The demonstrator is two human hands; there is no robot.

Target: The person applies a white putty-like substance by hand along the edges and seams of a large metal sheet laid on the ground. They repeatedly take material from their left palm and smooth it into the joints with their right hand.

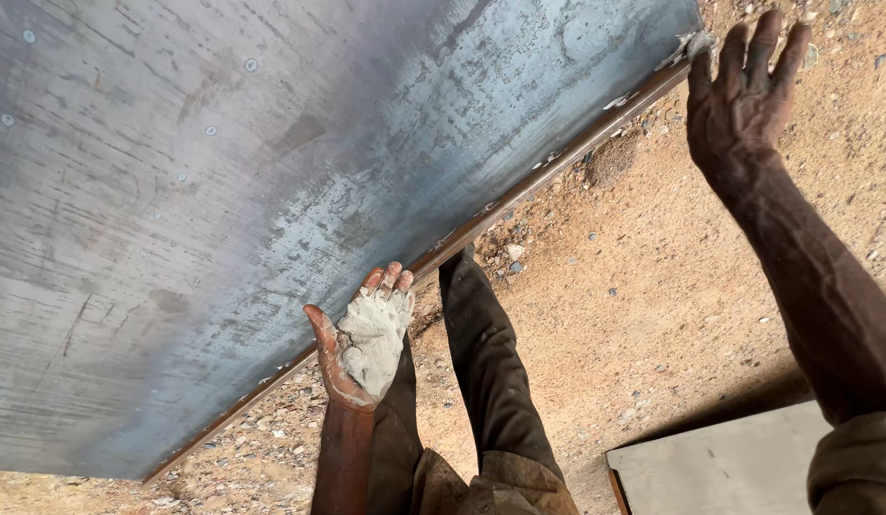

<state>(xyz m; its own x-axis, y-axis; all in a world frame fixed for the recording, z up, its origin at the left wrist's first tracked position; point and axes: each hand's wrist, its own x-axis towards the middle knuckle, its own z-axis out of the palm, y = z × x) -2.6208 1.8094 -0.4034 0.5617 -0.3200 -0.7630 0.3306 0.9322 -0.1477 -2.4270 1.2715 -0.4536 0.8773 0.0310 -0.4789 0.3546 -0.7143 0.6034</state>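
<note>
While a large grey metal sheet (271, 191) stands tilted over sandy, gravel-strewn ground (652, 286), a person works along its lower rust-brown edge (519, 205) with both bare hands. Their left hand (362, 339) is turned palm up and cupped, fingers loosely spread rather than clenched, cradling a lump of pale grey putty-like paste (371, 339) just beside the sheet's edge. Their right hand (743, 91) reaches out at the end of a straight arm, fingers splayed and gripping nothing, with the fingertips at the far corner of the sheet, where a small dab of the same grey paste (695, 43) appears to sit on the corner. Judging from the scene, the work looks to be at an early stage: only scattered pale flecks show along the edge between the two hands, most of that seam looks bare, and the bulk of the paste remains in the left palm. No bucket, tub or other container is visible; the cupped palm alone serves as the holder for the paste. Dark trouser legs (486, 381) show below the sheet, and the corner of a flat pale board (719, 467) lies on the ground at lower right, well apart from the hands.
</note>
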